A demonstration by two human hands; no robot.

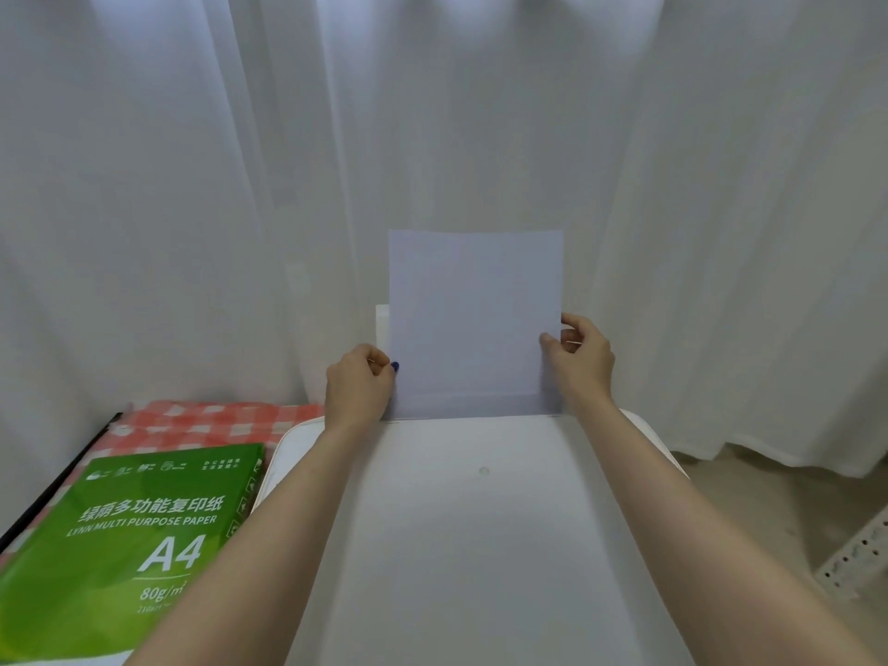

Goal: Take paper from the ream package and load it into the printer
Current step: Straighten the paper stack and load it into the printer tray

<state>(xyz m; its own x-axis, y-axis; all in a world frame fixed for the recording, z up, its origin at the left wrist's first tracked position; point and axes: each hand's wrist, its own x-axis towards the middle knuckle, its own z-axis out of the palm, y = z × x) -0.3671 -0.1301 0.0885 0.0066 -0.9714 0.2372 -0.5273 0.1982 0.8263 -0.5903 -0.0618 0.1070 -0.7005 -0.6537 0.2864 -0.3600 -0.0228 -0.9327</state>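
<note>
White paper (473, 319) stands upright at the back of the white printer (480, 521), its lower edge down in the rear slot. My left hand (359, 383) pinches the paper's left edge low down. My right hand (579, 353) pinches the right edge a little higher. A white support flap (382, 324) shows behind the paper on the left. The green A4 ream package (129, 535) lies flat to the left of the printer.
A red-and-white checked cloth (211, 423) covers the table under the ream. White curtains (192, 185) hang close behind. On the right, floor and a perforated metal piece (855, 555) lie beyond the printer's edge.
</note>
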